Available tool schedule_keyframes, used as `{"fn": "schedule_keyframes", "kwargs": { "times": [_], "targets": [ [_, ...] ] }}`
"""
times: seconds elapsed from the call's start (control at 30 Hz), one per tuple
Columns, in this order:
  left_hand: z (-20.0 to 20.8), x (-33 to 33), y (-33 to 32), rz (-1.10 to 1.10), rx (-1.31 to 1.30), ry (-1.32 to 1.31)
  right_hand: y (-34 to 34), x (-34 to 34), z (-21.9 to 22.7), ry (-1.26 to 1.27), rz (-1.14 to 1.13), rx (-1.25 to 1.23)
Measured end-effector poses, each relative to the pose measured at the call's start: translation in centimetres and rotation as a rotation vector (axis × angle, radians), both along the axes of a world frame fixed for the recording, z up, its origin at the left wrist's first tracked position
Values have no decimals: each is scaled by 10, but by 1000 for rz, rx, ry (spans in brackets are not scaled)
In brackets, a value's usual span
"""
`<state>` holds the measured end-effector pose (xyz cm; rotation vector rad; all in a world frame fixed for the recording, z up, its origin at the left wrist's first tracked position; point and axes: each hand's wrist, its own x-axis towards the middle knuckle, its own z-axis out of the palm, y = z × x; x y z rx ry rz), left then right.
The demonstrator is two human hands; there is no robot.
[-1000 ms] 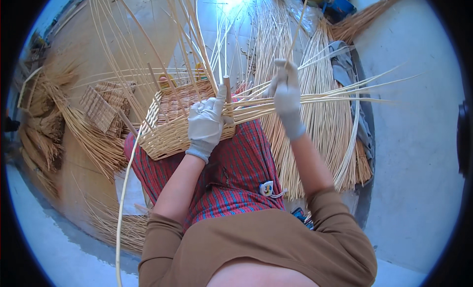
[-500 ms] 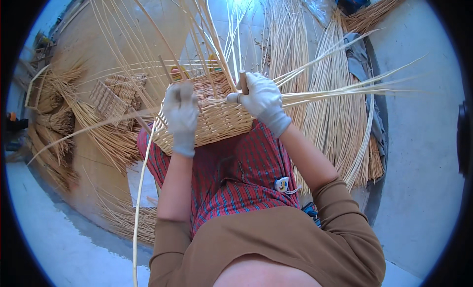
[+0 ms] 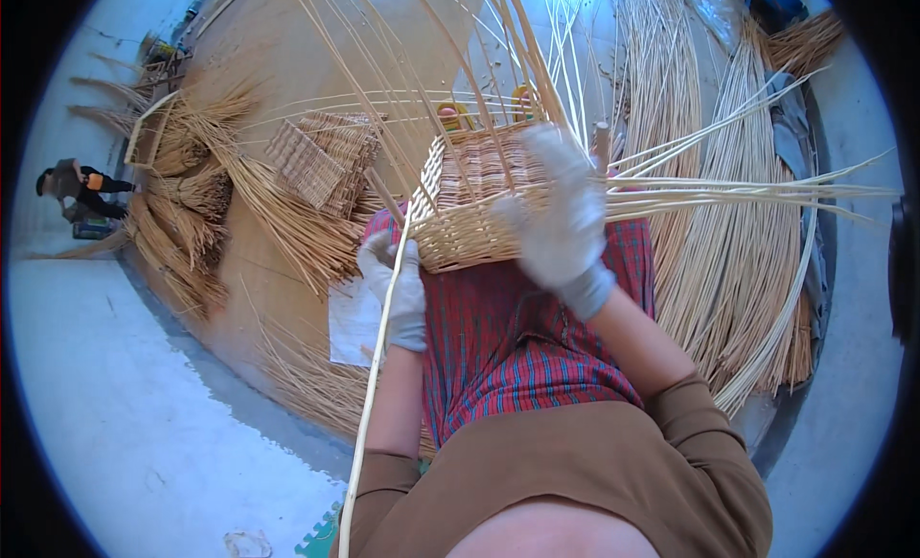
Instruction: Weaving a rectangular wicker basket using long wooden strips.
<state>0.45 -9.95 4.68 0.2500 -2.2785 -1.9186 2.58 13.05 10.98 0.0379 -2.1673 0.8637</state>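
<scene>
A half-woven wicker basket (image 3: 470, 237) rests across my lap, with long thin rods (image 3: 460, 59) standing up from it. My left hand (image 3: 395, 294), in a pale glove, is closed at the basket's left corner, fingers curled against its edge. A long pale rod (image 3: 374, 366) runs from that corner down across the glove. My right hand (image 3: 565, 222), gloved too, is over the right part of the front wall, its fingers smeared by motion. Thick short stakes show at the left corner (image 3: 383, 196) and right corner (image 3: 601, 144). Several pale rods (image 3: 728, 196) stick out to the right.
Long loose rods (image 3: 671, 155) cover the floor on the right. Leftward lie bundled rods (image 3: 278, 213) and flat woven panels (image 3: 321, 160). White paper (image 3: 353, 318) lies by my left forearm. Another person (image 3: 81, 192) is at the far left.
The view has shifted, so the scene sits further right. My left hand has moved from the front wall to the left corner. My right hand has left the right stake and moved over the front wall.
</scene>
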Motion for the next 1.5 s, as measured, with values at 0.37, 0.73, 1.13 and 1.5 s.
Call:
{"fn": "schedule_keyframes", "kwargs": {
  "times": [0.37, 0.73, 1.13, 1.5],
  "targets": [
    [-19, -75, -34, -681, 217, -192, -43, -26, 30, -156, 401, -613],
    [6, 45, -15, -173, -3, -74, 24, -10, -55, -233, 348, -1284],
    [41, 19, 64, -361, -370, 70, 18, -9, -51, -243, 298, -1185],
    [35, -38, 70, -257, 319, -300, -16, -77, 23, -319, 267, -229]
  ]
}}
